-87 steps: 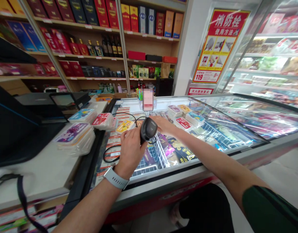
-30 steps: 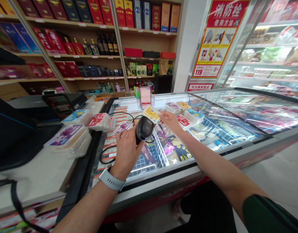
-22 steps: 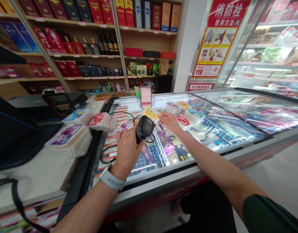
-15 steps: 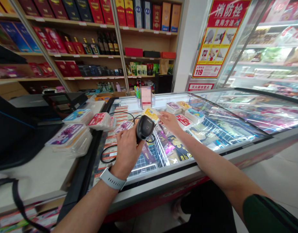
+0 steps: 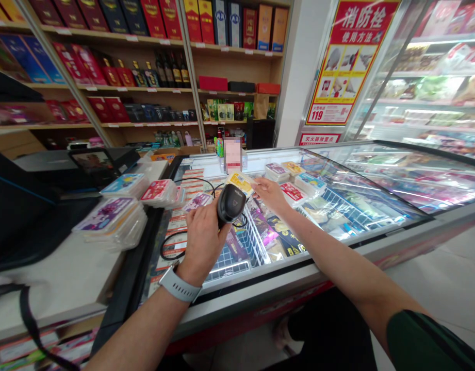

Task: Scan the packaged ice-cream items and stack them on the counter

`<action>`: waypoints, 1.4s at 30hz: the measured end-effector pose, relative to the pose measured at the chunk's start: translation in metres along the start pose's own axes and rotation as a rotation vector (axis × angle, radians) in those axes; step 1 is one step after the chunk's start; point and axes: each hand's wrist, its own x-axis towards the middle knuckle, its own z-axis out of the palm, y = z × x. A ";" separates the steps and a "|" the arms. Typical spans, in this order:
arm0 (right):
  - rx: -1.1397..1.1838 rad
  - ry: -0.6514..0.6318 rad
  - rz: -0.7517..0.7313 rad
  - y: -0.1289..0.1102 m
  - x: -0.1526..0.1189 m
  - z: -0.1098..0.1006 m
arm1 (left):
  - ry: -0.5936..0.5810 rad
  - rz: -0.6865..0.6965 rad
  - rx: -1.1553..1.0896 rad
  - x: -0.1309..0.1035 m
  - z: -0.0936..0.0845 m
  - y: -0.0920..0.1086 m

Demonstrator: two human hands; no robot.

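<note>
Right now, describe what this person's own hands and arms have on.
The left hand is ungloved, with a pale grey slotted watch band at its wrist. The right hand is ungloved too, and a dark green sleeve shows on that arm.

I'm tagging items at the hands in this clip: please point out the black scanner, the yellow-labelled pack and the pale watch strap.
Black scanner [image 5: 231, 203]: head view, on its rounded head.
Yellow-labelled pack [image 5: 241, 182]: head view, on its label.
Pale watch strap [image 5: 181, 286]: head view, on the band.
</note>
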 end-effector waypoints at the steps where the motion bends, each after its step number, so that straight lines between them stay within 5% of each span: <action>1: 0.003 0.001 -0.002 0.000 0.000 0.000 | -0.003 0.002 -0.003 0.000 0.000 0.000; 7: -0.171 0.169 -0.130 -0.009 -0.001 -0.020 | -0.007 0.003 0.006 0.001 -0.001 0.000; 11: -0.592 0.418 -0.304 -0.016 -0.019 -0.056 | 0.002 0.001 -0.002 0.001 -0.001 0.000; 15: -0.988 0.488 -0.408 -0.012 -0.048 -0.088 | 0.006 -0.004 -0.006 0.000 -0.001 0.000; 19: -1.261 0.379 -0.365 -0.003 -0.069 -0.098 | 0.015 -0.001 -0.016 0.000 -0.001 0.001; 26: -1.386 0.217 -0.306 -0.005 -0.075 -0.088 | 0.012 -0.007 -0.019 0.000 -0.002 0.003; 29: -1.421 0.201 -0.367 -0.008 -0.072 -0.084 | 0.009 -0.004 -0.013 0.000 -0.003 0.004; 34: -1.448 -0.037 -0.515 -0.001 -0.062 -0.078 | 0.002 -0.010 -0.018 0.000 -0.004 0.004; 42: -1.419 0.016 -0.413 0.008 -0.057 -0.079 | -0.001 -0.010 -0.030 0.000 -0.006 0.005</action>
